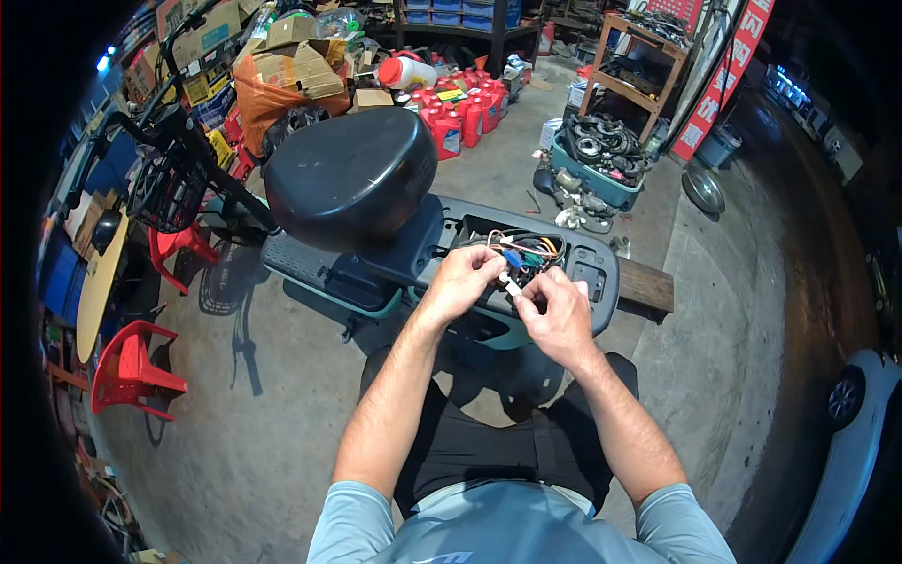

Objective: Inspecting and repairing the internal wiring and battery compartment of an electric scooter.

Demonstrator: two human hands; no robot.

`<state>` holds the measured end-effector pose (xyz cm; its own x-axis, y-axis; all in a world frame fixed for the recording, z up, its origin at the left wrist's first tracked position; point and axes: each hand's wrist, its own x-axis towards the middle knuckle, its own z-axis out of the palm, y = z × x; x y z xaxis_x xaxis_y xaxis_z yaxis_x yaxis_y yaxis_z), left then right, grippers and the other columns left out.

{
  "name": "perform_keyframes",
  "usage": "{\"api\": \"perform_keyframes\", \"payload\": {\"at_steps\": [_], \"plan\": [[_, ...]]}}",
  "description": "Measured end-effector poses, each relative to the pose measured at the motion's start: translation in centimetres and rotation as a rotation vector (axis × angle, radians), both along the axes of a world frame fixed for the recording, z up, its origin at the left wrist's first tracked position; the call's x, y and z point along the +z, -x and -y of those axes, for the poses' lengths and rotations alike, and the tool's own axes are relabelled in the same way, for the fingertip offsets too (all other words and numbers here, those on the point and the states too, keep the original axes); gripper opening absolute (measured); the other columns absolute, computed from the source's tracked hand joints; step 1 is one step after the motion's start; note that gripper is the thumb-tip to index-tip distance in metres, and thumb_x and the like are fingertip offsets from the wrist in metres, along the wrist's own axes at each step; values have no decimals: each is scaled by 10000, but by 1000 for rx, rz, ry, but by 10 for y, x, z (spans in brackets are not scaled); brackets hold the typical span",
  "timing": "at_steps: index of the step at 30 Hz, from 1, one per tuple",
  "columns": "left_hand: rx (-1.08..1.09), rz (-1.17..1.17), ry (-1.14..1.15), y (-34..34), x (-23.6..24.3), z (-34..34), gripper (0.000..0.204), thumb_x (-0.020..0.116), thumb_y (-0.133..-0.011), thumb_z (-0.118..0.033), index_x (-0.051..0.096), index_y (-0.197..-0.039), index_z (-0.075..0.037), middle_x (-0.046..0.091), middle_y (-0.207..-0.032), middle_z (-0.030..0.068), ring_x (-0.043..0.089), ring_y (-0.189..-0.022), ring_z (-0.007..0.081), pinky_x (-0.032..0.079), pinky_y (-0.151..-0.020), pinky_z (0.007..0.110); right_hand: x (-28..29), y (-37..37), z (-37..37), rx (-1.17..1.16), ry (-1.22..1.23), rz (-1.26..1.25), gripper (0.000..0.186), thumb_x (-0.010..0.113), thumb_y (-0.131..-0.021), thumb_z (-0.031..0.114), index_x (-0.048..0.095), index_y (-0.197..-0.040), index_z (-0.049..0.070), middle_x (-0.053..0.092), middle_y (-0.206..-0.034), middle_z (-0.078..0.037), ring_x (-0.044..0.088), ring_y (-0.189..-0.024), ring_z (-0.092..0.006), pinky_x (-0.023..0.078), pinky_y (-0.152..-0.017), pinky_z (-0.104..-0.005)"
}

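My left hand (460, 282) pinches a white connector (507, 280) over the open compartment of a teal and dark grey electric scooter (594, 268). Opposite it, my right hand (556, 315) grips the connector's lower right part with thumb and forefinger. Behind both hands, a bundle of wires (545, 248) in black, orange, green and white, with a blue connector (513, 258), lies in the compartment. The scooter's black seat (348, 174) is raised to the left of the opening. Small details between my fingertips are hard to make out.
Red plastic chairs (136, 371) stand left. Boxes (291, 66) and red oil bottles (449, 127) are piled behind. A tub of parts (606, 183), a wooden shelf (615, 66) and a plank (648, 287) are at right, beside a road with a white car (860, 432).
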<state>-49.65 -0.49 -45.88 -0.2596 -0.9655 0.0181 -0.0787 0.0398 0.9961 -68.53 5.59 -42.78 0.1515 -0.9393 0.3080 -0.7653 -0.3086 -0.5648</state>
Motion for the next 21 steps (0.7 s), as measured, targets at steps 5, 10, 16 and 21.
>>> {"api": "perform_keyframes", "payload": {"at_steps": [5,10,16,21], "plan": [[84,45,56,4,-4,0,243,684,-942,-228,711,-952,12,713,-818,36,633,-755,91,511,-710,276,-2,-4,0,1,29,9,163,754,-803,230,657,-787,100,608,-841,-67,598,-805,-268,369,-786,-405],[100,25,23,8,-5,-2,174,720,-944,-164,708,-981,6,687,-841,1,589,-763,59,486,-700,237,-4,-6,1,-17,75,-29,175,757,-806,237,655,-776,98,605,-821,-64,603,-784,-264,373,-780,-405],[176,87,89,10,-5,-6,245,741,-901,-229,727,-979,3,740,-804,53,663,-725,92,519,-670,274,-2,-7,0,-29,74,-28,188,754,-814,240,651,-758,92,612,-806,-63,603,-767,-263,377,-773,-402],[167,134,121,9,-5,-8,247,728,-908,-230,720,-978,7,728,-787,56,659,-726,93,518,-671,281,-1,-9,2,-39,66,12,190,752,-819,240,655,-748,92,618,-795,-59,602,-753,-264,380,-767,-402]]}}
